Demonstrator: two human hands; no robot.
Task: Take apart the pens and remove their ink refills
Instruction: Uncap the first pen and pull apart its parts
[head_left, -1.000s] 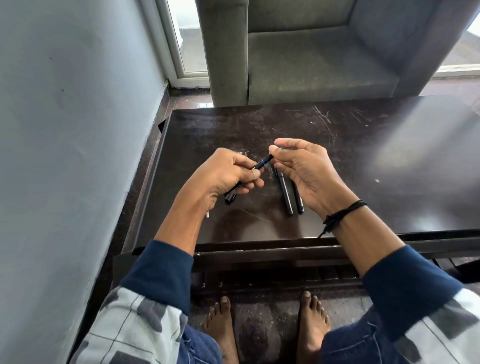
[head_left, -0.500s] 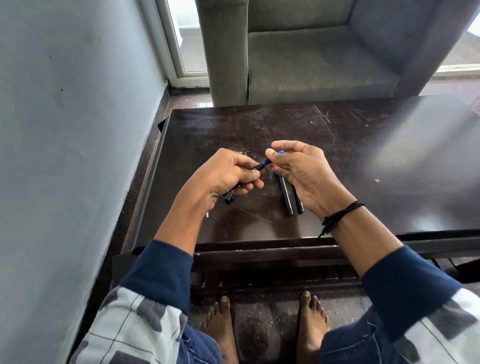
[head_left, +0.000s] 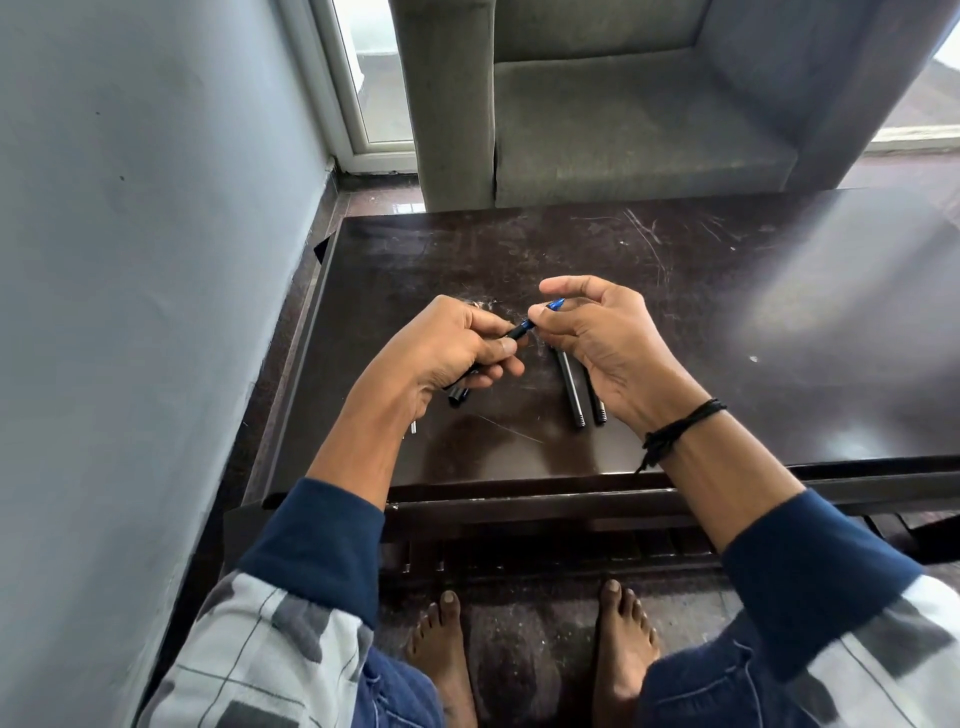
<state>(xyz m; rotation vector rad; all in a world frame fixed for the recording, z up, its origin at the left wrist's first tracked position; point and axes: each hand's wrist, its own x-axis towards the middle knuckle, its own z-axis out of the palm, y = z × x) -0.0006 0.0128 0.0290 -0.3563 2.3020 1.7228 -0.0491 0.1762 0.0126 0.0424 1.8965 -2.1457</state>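
Two black barrels (head_left: 570, 389) already lie unscrewed on the surface (head_left: 727, 291), at five o'clock from the held pen (head_left: 521, 329). The left hand (head_left: 447, 353) grips its body; the right hand (head_left: 587, 332) pinches the blue tip (head_left: 556, 304) (apparently unscrewing it). Its refill, I judge, is not yet out.

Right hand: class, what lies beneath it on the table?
Two dark pen barrels lie side by side on the table under the right hand, with their threaded near ends showing. The hand covers their far ends.

One pen (head_left: 521, 330), two loose barrels (head_left: 570, 387), perhaps one cap (head_left: 457, 397)
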